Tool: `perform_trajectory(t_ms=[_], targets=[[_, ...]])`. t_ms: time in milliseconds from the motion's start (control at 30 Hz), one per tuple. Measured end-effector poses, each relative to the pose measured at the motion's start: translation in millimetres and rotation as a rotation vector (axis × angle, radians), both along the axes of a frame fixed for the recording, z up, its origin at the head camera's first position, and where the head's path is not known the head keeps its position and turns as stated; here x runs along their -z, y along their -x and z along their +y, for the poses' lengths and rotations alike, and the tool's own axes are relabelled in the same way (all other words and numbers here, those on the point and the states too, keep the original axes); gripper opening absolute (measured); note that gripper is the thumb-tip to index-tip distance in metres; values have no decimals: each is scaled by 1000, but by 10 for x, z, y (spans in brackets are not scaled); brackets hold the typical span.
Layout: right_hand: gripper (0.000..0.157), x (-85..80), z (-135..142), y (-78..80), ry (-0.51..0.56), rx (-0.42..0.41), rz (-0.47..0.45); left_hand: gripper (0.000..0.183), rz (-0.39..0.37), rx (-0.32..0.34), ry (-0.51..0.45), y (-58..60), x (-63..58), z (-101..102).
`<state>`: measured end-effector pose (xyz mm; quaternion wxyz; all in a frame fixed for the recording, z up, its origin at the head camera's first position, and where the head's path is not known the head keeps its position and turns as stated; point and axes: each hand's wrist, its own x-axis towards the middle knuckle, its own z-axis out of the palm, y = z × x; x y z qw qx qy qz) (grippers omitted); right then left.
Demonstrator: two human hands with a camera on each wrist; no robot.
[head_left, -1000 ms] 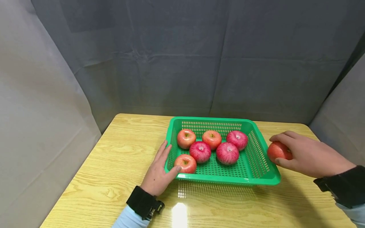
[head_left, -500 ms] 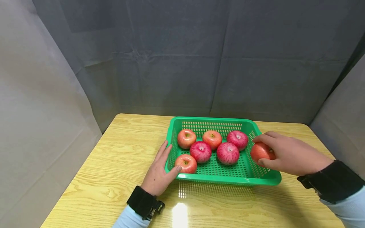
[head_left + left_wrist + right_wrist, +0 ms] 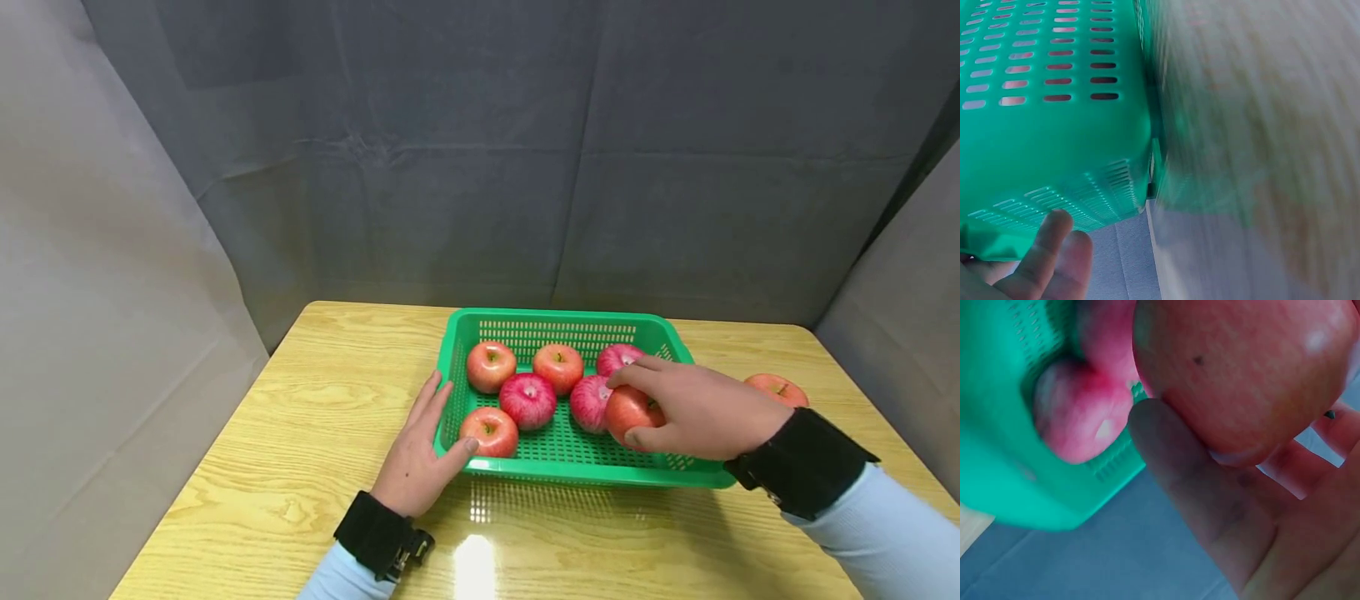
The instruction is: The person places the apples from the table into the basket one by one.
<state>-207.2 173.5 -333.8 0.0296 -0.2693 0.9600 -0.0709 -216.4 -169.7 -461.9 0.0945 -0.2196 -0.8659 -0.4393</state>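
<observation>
My right hand (image 3: 697, 412) grips a red apple (image 3: 628, 415) over the right part of a green plastic basket (image 3: 570, 472). Its thumb (image 3: 1175, 453) presses the apple's near side in the right wrist view. Below and beside the held fruit lies a dark pink striped apple (image 3: 588, 402), with another pink apple (image 3: 618, 357) behind it, both partly covered. My left hand (image 3: 412, 462) rests at the basket's front left corner. Its fingers (image 3: 1047, 250) lie fairly straight along the outer side wall, and the thumb reaches over the front rim beside an orange-red apple (image 3: 489, 432).
Also in the basket are a pink apple (image 3: 527, 401) and two orange-red apples at the back, one on the left (image 3: 491, 367) and one in the middle (image 3: 558, 368). On the wooden table (image 3: 300, 433), another apple (image 3: 778, 388) sits right of the basket, partly behind my right hand.
My right hand has carried the apple leftward from beyond the basket's right rim to inside its outline. An apple on the table at right has come into sight. The left hand stays put.
</observation>
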Motion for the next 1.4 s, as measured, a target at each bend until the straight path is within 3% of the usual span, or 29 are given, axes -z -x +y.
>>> perform_trajectory(t_ms=[533, 900, 1400], targets=[[45, 71, -310, 95, -17, -93, 48, 74, -8, 1, -6, 20, 27, 8], [39, 134, -479, 173, -48, -117, -22, 74, -16, 0, -4, 15, 22, 14], [43, 239, -623, 230, -66, -180, -9, 74, -18, 0, -8, 11, 12, -4]])
